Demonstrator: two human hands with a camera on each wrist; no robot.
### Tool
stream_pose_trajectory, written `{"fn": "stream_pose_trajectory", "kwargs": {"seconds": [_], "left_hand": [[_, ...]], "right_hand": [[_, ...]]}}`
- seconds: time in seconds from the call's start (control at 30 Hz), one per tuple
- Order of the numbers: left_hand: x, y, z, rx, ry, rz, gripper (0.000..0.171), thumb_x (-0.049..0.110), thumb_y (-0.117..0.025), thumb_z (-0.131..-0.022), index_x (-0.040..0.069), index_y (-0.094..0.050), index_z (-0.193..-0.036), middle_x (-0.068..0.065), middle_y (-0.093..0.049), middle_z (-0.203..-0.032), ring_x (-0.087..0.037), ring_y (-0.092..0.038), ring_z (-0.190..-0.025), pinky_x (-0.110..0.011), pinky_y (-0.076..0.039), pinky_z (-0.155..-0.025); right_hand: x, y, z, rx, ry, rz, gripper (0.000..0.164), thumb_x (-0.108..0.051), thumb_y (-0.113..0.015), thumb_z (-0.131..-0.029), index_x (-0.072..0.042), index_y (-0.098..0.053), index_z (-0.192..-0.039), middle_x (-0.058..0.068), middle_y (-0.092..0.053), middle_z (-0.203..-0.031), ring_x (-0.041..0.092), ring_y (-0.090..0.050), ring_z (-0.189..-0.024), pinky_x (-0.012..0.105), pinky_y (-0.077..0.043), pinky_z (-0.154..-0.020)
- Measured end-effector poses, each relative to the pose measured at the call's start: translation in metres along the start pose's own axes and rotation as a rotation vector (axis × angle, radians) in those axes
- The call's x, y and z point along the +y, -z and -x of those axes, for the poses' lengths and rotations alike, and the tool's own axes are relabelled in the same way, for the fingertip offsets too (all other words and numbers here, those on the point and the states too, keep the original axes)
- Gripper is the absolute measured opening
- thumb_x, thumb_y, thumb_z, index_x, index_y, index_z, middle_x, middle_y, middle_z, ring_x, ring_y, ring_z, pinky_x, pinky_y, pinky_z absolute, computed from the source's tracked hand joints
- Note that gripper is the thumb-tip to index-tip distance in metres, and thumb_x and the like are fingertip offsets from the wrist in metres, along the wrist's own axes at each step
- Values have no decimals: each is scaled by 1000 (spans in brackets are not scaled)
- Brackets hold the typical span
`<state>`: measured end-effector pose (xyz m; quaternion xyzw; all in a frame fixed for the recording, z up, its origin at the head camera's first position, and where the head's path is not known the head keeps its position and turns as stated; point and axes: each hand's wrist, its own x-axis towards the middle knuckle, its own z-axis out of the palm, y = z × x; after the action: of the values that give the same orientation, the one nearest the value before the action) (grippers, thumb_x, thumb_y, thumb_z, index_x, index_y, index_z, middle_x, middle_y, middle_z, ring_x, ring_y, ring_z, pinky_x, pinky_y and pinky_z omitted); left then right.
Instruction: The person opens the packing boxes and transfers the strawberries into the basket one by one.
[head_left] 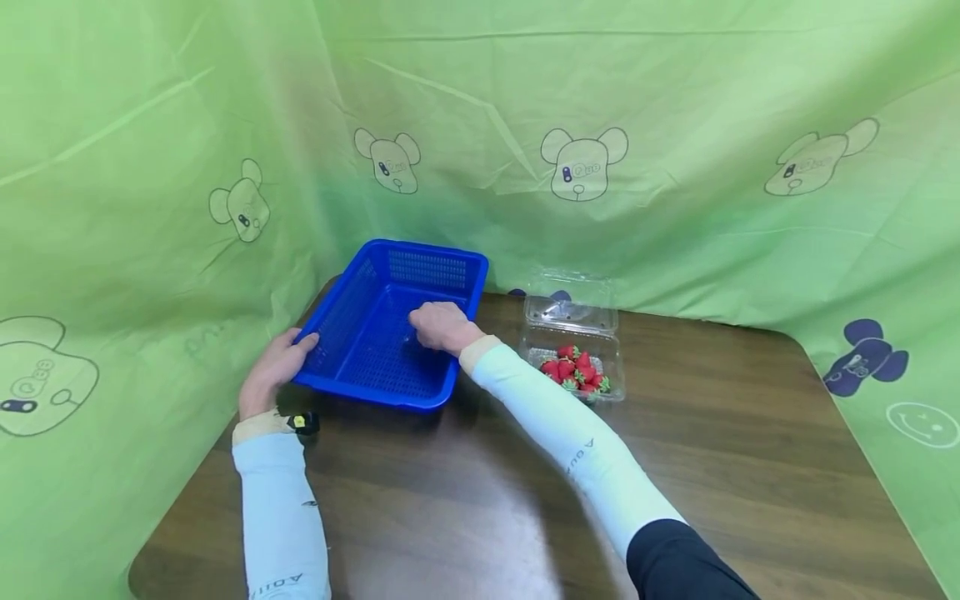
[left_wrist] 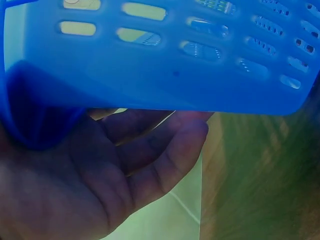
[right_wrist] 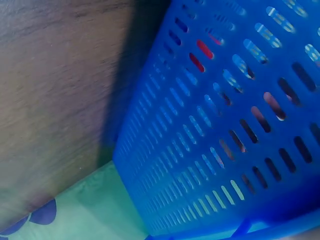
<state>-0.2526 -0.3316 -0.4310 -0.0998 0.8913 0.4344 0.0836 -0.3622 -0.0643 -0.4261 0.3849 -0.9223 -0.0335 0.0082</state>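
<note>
My left hand [head_left: 281, 362] grips the near-left corner of a blue slotted plastic basket [head_left: 360, 390]. In the left wrist view, the fingers of that left hand [left_wrist: 155, 160] reach along the outside of the basket wall [left_wrist: 125, 75]. My right hand [head_left: 440, 325] reaches over the right-hand rim into the basket, back upward and fingers curled down out of sight. Through the slots in the right wrist view, parts of the right hand [right_wrist: 272, 105] show, with something red [right_wrist: 197, 62] lower behind the wall. I cannot tell whether the fingers hold it.
Right of the basket, an open clear plastic clamshell box [head_left: 617, 375] holds several red strawberries [head_left: 573, 371], its lid [head_left: 570, 292] tipped back. The brown wooden table [head_left: 712, 433] is bordered by a green curtain [head_left: 480, 100] with mouse-head prints at the back and sides.
</note>
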Motion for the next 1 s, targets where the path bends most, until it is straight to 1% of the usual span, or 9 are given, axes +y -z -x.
{"fn": "stream_pose_trajectory", "kwargs": {"seconds": [0.1,0.17,0.23,0.37,0.53,0.6,0.73,0.87,1.0], "left_hand": [[1,1,1,-7,-2,0,67,51,-27,-101,-2,-34,-140,-26,-48,-131,-36,-49,-116,-48,-37,-100],[1,2,2,-10,-4,-2,66,50,-27,-101,-3,-34,-140,-26,-49,-130,-36,-50,-114,-45,-38,-98],[1,3,2,-8,-9,-12,67,50,-26,-101,-4,-34,-139,-27,-51,-128,-35,-51,-112,-43,-39,-96],[3,2,2,-6,-6,-25,67,50,-26,-101,-4,-34,-140,-27,-51,-128,-35,-51,-112,-44,-39,-97],[3,-1,5,-12,6,-25,67,51,-27,-101,-3,-35,-139,-27,-49,-131,-36,-50,-114,-46,-39,-97],[1,-2,6,-12,7,-18,67,51,-27,-101,-4,-35,-139,-27,-49,-130,-36,-51,-113,-45,-40,-96],[1,0,7,-7,-3,1,65,49,-26,-101,-4,-35,-138,-27,-50,-128,-35,-52,-112,-42,-40,-94],[1,1,7,-3,-15,-26,65,49,-27,-101,-4,-35,-138,-26,-50,-127,-35,-51,-112,-44,-39,-95],[2,0,5,-10,-16,-40,66,50,-27,-101,-4,-35,-139,-26,-50,-127,-35,-51,-112,-46,-39,-97]], "right_hand": [[0,3,1,77,17,-13,14,-18,-49,-95,-16,-63,-92,1,-64,-83,17,-62,-77,34,-54,-66],[-1,5,2,129,38,-4,16,-20,-47,-96,-16,-62,-95,2,-64,-87,19,-63,-80,36,-55,-67],[-1,6,4,169,54,10,17,-21,-46,-97,-15,-61,-94,3,-63,-87,20,-64,-79,37,-55,-65],[3,8,10,247,75,24,15,-22,-48,-95,-15,-60,-90,3,-63,-86,22,-64,-79,38,-54,-63],[10,17,30,301,94,-14,15,-23,-51,-94,-16,-58,-83,1,-60,-80,18,-62,-74,35,-53,-60],[13,25,39,304,86,-48,15,-22,-52,-93,-17,-56,-80,0,-59,-78,17,-61,-72,33,-52,-59],[21,40,59,271,59,-101,17,-20,-53,-92,-18,-54,-75,-3,-57,-74,14,-60,-69,33,-50,-59],[32,48,81,218,41,-103,18,-17,-54,-90,-16,-52,-73,-2,-56,-71,16,-56,-65,35,-49,-57],[42,50,104,203,30,-88,16,-15,-54,-89,-14,-50,-73,1,-55,-69,16,-52,-60,35,-47,-53]]}}
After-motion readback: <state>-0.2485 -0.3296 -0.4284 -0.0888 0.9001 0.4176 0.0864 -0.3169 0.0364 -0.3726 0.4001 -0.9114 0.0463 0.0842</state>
